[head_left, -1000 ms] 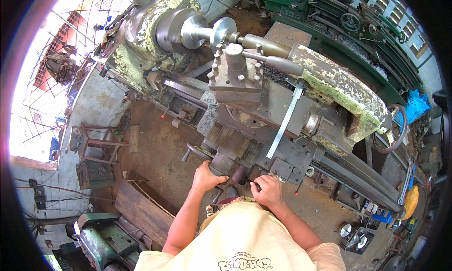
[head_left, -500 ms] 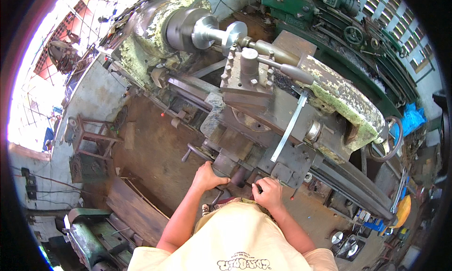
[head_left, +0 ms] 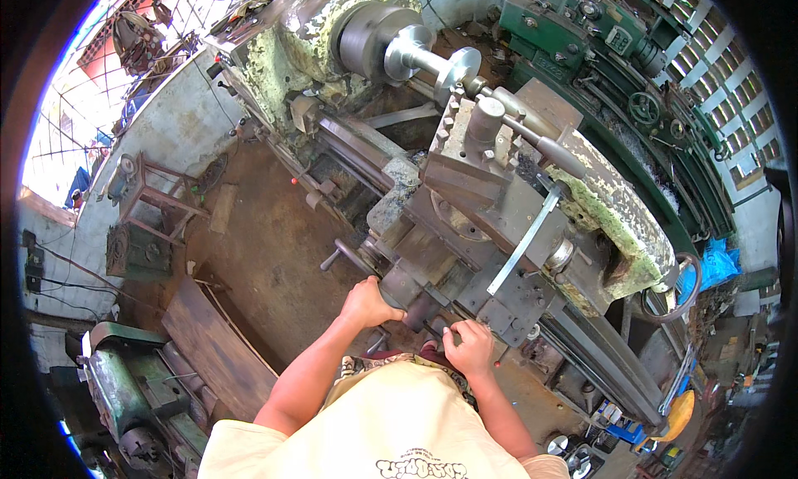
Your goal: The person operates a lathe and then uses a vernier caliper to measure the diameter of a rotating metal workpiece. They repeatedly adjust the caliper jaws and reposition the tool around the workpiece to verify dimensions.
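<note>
My left hand [head_left: 368, 303] is closed at the front of a metal lathe, its thumb stretched along the dark round hub of a handwheel [head_left: 420, 311]; its other fingers are hidden. My right hand [head_left: 470, 347] is curled just to the right, below the carriage, and whatever lies inside its fingers is hidden. Farther up, a shiny spool-shaped metal workpiece [head_left: 428, 61] is held between the lathe chuck [head_left: 374, 42], which looks blurred, and the tailstock [head_left: 619, 196]. The square tool post [head_left: 474, 150] with its long clamping lever [head_left: 561, 155] stands close to the workpiece's right flange.
A flat metal strip [head_left: 525, 239] lies slantwise on the carriage. Left of the carriage, a handwheel's handle [head_left: 331, 261] sticks out. A green lathe [head_left: 573, 51] stands behind, another machine [head_left: 133, 387] at lower left. Wooden boards [head_left: 218, 333] and a small stand [head_left: 162, 198] are at left.
The whole view has shifted, so the lathe sits farther right in the picture. Both hands stay at the same spots on the lathe front, with the right fingers slightly changed.
</note>
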`<action>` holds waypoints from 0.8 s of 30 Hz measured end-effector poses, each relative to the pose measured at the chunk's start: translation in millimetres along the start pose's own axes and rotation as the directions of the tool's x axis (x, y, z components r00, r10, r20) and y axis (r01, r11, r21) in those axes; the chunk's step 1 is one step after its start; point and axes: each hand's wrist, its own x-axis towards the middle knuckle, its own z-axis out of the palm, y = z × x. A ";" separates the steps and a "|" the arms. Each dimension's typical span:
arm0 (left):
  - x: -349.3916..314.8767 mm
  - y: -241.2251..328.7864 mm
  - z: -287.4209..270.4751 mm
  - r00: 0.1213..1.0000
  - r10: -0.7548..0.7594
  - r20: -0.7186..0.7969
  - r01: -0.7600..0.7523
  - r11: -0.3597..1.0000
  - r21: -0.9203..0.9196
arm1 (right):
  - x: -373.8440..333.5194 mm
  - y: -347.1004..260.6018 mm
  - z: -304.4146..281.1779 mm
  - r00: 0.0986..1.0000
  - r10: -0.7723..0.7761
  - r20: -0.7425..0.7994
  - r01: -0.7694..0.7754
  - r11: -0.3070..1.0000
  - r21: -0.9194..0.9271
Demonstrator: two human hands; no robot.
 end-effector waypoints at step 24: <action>0.0 -10.1 7.0 0.998 0.030 -0.054 -0.031 0.999 -0.009 | -3.0 2.4 3.7 0.998 -0.024 0.066 0.024 1.000 -0.001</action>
